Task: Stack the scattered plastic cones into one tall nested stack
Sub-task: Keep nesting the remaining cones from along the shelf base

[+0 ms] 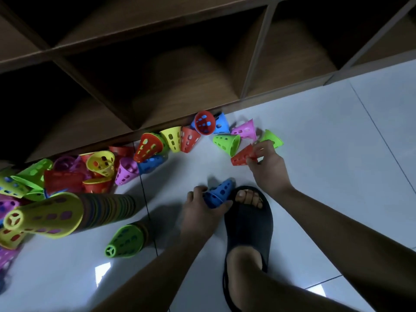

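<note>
The left hand (202, 210) grips 1 blue perforated plastic cone (217, 193); at 1 o'clock, the right hand (266, 164) pinches 1 red perforated plastic cone (242, 156).

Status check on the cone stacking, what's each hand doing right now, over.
Left hand shut on blue cone. Right hand fingers pinching red cone off floor. Tall stack lies at left. Slippered foot beside left hand.

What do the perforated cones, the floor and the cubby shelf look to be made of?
Perforated coloured cones, like the red one in the right hand: thin moulded plastic, slight sheen. Pale floor: glossy tile, with reflections and grout lines. Brown cubby shelf: matte wood or wood-look laminate, visible grain.
</note>
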Motion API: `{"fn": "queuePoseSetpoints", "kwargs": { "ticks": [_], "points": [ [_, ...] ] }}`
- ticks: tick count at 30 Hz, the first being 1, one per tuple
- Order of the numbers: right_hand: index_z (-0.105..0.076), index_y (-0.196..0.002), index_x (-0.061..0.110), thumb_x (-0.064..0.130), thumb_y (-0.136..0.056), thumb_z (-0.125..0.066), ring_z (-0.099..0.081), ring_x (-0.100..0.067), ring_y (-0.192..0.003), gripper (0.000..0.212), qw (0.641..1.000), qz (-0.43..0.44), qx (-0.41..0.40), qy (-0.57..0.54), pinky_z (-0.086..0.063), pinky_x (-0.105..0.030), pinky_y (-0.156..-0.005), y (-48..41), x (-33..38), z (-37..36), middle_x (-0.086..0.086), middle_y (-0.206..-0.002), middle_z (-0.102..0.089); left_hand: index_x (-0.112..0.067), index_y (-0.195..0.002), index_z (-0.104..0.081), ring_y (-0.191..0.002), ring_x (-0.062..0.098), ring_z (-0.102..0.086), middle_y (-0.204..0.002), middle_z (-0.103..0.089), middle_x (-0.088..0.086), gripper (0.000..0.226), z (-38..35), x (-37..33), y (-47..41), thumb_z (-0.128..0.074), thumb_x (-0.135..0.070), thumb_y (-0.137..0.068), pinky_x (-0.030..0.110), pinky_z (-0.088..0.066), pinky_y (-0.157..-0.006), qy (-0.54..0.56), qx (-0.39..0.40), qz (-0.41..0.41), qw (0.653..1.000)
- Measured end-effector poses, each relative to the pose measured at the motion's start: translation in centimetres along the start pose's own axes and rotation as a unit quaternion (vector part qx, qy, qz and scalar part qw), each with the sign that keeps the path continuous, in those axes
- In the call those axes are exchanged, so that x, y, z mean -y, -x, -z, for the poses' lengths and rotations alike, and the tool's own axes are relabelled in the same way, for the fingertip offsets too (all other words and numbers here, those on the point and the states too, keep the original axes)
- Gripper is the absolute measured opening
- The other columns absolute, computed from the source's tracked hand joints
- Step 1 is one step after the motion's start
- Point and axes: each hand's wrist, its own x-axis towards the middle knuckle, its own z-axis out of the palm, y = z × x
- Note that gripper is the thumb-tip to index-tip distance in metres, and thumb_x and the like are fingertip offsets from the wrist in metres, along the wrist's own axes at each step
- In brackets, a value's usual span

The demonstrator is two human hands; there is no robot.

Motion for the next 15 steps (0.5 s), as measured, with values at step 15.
{"fn": "queuePoseSetpoints", "kwargs": {
  "ticks": [15],
  "points": [
    [-0.070,-0.090,0.006,0.013,-0.102,-0.063,-0.047,-0.022,-0.057,0.016,0.896,-0.189,0.183,-0.358,-0.035,-0.032,-0.056,3.7,2.3,0.6,-0.016,-0.070,-0.055,-0.036,-0.117,-0.066,-0.093,-0.002,-0.065,-0.103,-0.067,-0.019,0.064,7.8,-0.4,7.3,-0.078,-0.079,-0.072,0.024,-0.059,-0.074,-0.030,-0.054,-0.092,0.994]
  ]
}}
